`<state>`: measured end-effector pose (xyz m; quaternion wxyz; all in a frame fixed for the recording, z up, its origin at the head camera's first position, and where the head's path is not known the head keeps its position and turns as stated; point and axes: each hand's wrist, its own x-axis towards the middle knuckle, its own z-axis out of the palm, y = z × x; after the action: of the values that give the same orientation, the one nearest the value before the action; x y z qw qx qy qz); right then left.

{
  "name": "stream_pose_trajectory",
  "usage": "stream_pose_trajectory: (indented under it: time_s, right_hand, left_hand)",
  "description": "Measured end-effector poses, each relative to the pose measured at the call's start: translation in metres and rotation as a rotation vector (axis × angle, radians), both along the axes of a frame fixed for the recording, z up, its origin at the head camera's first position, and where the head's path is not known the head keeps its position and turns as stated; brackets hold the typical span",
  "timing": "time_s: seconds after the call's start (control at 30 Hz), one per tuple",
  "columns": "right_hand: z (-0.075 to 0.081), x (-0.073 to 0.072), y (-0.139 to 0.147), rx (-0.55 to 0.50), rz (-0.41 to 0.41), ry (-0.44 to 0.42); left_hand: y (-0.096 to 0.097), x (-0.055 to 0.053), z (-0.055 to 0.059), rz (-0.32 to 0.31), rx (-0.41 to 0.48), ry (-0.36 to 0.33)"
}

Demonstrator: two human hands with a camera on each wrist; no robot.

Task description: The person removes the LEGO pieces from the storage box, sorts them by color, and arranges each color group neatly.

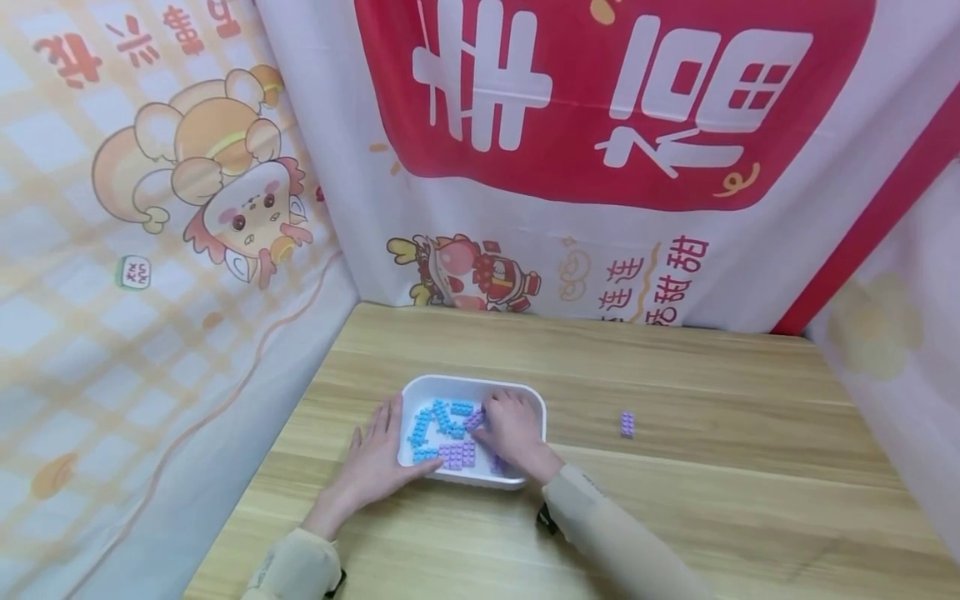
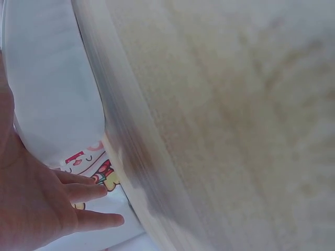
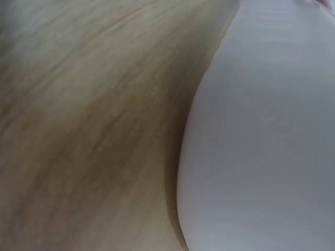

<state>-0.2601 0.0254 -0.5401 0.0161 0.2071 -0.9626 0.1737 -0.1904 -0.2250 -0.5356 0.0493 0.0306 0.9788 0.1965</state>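
A white plastic tray (image 1: pixel 525 392) stands on the wooden table, with blue toy bricks (image 1: pixel 422 427) and purple toy bricks (image 1: pixel 456 455) loose inside it. My left hand (image 1: pixel 381 454) lies along the tray's left side, fingers straight and thumb reaching over the near rim. In the left wrist view its spread fingers (image 2: pixel 86 193) show beside the white tray wall. My right hand (image 1: pixel 512 429) reaches into the tray's right half, thumb and fingertips pinching a purple brick (image 1: pixel 473 419). The right wrist view shows the tray wall (image 3: pixel 261 146) but not the hand.
One purple brick (image 1: pixel 627 424) lies alone on the table (image 1: pixel 675 500), right of the tray. Printed cloth (image 1: pixel 570 275) hangs along the table's back edge, and another patterned cloth (image 1: pixel 225 350) borders the left side.
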Motion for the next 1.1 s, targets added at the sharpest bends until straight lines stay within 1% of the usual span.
stream_pose_trajectory:
  time_s: [0.1, 0.23, 0.4, 0.57, 0.83, 0.97, 1.07, 1.1]
  right_hand:
    - [-0.002, -0.002, -0.001, -0.022, 0.01, -0.018]
    - [-0.005, -0.006, -0.002, -0.029, 0.021, -0.016]
    - [-0.007, -0.006, -0.006, 0.01, 0.046, -0.012]
    - [-0.009, -0.007, -0.01, 0.029, 0.066, -0.02]
    - [-0.012, -0.013, -0.009, -0.004, 0.125, -0.022]
    - [-0.005, -0.016, -0.003, -0.028, 0.185, -0.01]
    - [0.005, -0.017, 0.004, -0.081, 0.27, 0.004]
    - [0.009, -0.016, 0.007, -0.114, 0.301, -0.004]
  left_hand:
    - [0.0, 0.0, 0.0, 0.0, -0.002, -0.006]
    - [0.0, 0.001, -0.001, 0.001, 0.0, -0.003]
    - [-0.001, 0.003, -0.002, 0.003, 0.02, 0.008]
    - [-0.003, 0.003, -0.005, 0.009, 0.011, 0.009]
    - [-0.003, 0.001, -0.006, 0.006, -0.004, 0.022]
    - [-0.001, -0.002, -0.006, -0.005, -0.008, 0.035]
    - [0.001, -0.005, -0.006, -0.012, -0.007, 0.038]
    - [0.0, -0.006, -0.006, -0.013, -0.009, 0.038]
